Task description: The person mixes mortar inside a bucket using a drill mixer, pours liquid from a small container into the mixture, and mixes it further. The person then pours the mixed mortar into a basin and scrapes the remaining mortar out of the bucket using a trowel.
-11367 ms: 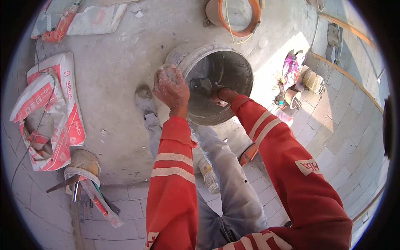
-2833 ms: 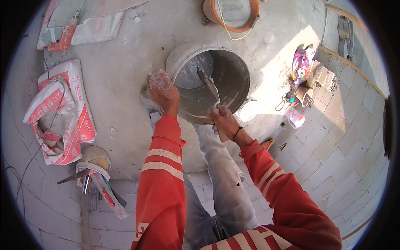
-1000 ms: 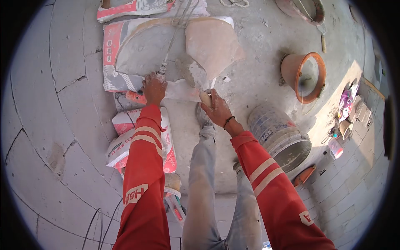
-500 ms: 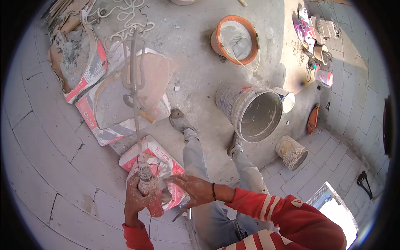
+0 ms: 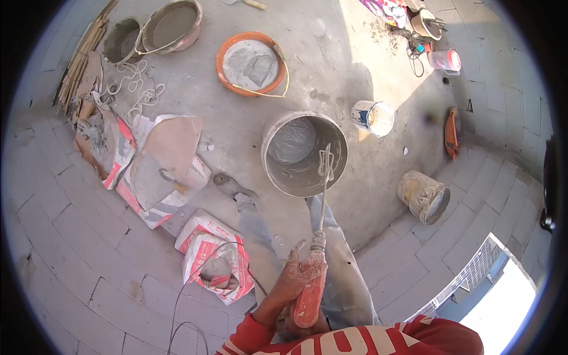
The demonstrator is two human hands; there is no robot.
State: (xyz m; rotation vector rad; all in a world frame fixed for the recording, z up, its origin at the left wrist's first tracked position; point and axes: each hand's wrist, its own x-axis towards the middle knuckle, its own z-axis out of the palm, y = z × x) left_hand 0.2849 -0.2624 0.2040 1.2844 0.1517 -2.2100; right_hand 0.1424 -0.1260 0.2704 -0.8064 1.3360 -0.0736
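Observation:
My left hand (image 5: 294, 277) is wrapped around the front of a red, mortar-smeared mixing drill (image 5: 309, 300), just behind its collar. Only a bit of skin from my right hand (image 5: 323, 323) shows beside the rear of the drill; its fingers are hidden under the body. A long shaft runs forward to the paddle (image 5: 326, 163), which is over the mouth of a large bucket (image 5: 269, 168). Grey residue coats the bucket's inner wall, and a wet grey layer covers its bottom. Whether the paddle touches the inside, I cannot tell.
An opened mortar bag (image 5: 239, 287) and the drill's cord (image 5: 173, 319) lie at left. Farther off are torn bags (image 5: 157, 219), an orange bucket (image 5: 222, 71) of grey mix and a white pail (image 5: 362, 111). A dirty bucket (image 5: 411, 188) lies tipped at right.
The drill has swung right and its paddle now points over the large bucket, which stands more upright in view. My right hand has moved from beside the drill to beneath its rear.

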